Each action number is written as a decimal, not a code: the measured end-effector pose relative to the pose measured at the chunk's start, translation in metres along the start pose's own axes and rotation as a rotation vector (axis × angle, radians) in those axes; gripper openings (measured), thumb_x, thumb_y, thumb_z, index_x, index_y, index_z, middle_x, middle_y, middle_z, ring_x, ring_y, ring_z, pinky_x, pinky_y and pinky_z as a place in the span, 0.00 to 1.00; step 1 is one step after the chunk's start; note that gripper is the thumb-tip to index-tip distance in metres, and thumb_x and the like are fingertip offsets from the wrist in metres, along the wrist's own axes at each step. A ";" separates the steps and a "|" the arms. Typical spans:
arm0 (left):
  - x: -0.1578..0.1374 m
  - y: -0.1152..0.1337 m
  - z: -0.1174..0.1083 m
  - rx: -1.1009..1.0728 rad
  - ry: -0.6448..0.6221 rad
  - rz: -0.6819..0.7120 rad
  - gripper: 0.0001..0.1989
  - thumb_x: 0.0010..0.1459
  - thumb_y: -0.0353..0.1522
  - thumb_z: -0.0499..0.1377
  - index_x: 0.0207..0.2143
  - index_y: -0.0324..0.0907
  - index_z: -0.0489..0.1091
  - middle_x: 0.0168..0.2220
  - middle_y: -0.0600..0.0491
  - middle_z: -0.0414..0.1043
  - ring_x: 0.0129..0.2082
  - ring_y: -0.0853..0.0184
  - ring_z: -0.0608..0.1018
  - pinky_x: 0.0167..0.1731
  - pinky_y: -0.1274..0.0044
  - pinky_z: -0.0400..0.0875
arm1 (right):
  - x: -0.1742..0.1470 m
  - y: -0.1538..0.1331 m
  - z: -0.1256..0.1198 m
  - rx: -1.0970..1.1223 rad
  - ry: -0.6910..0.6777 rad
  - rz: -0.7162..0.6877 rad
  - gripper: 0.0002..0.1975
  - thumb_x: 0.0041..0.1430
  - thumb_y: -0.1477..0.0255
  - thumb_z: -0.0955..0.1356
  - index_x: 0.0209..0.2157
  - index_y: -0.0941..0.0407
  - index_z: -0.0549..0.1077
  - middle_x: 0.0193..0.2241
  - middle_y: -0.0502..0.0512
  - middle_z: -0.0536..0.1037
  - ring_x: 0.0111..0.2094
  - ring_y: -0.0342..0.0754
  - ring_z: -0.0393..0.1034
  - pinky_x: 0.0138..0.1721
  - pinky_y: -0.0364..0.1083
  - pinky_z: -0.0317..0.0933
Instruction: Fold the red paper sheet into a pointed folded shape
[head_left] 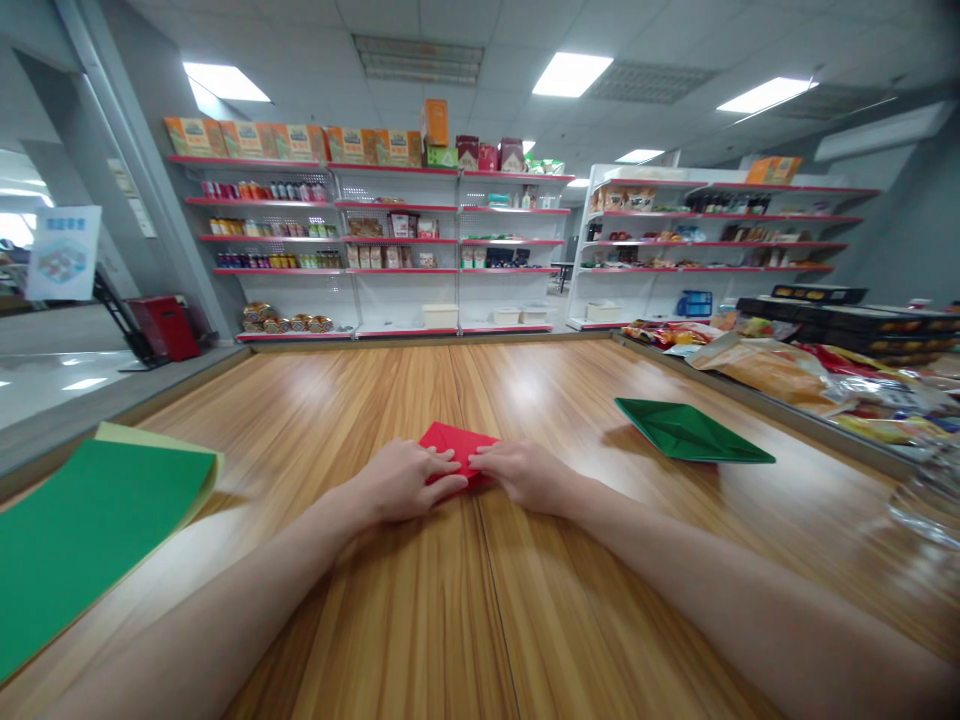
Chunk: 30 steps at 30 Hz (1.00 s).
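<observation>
A piece of red folded paper [454, 440] lies on the wooden table in front of me, with creases and pointed corners. My left hand [409, 480] grips its left and near side, fingers on top and the thumb along the near edge. My right hand [529, 474] holds the right side, fingertips pressed together on the paper. The fingers cover much of the red sheet, and their undersides are hidden. To the right sits a green folded paper [690, 430] shaped like a flat, pointed diamond, apart from both hands.
Green paper sheets [90, 530] with a yellowish one beneath lie at the table's left. Snack packets [780, 375] and dark boxes [847, 325] are beyond the right edge. A clear glass object [930, 500] stands at far right. Stocked shelves [397, 240] line the back.
</observation>
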<state>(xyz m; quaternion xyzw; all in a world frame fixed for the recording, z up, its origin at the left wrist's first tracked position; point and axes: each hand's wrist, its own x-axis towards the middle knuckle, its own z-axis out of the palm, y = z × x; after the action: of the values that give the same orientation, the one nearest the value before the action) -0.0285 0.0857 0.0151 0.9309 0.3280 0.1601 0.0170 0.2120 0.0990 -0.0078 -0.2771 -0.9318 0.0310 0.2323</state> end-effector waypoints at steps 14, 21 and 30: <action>0.004 0.002 0.021 -0.063 0.250 -0.046 0.13 0.61 0.29 0.50 0.44 0.41 0.71 0.44 0.46 0.68 0.46 0.63 0.72 0.47 0.71 0.68 | -0.003 0.006 -0.003 -0.007 0.089 0.125 0.09 0.60 0.78 0.63 0.36 0.55 0.76 0.40 0.57 0.76 0.44 0.49 0.68 0.49 0.50 0.61; 0.005 -0.005 0.025 -0.017 0.197 -0.114 0.17 0.64 0.32 0.47 0.47 0.42 0.72 0.47 0.48 0.71 0.48 0.62 0.71 0.51 0.68 0.66 | -0.006 0.010 0.005 -0.008 0.232 0.465 0.16 0.56 0.76 0.64 0.46 0.61 0.71 0.44 0.64 0.75 0.47 0.54 0.68 0.50 0.52 0.60; -0.023 0.075 0.030 0.207 0.135 -0.208 0.21 0.61 0.34 0.48 0.53 0.36 0.69 0.45 0.38 0.70 0.44 0.52 0.70 0.44 0.58 0.69 | -0.003 -0.005 0.008 0.197 0.259 0.448 0.13 0.57 0.79 0.62 0.41 0.58 0.74 0.39 0.59 0.79 0.41 0.49 0.74 0.45 0.48 0.66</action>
<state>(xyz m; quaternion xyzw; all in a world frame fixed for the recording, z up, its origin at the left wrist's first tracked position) 0.0090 0.0148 -0.0102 0.8757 0.4378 0.1851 -0.0848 0.2082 0.0938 -0.0148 -0.4539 -0.8023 0.1364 0.3628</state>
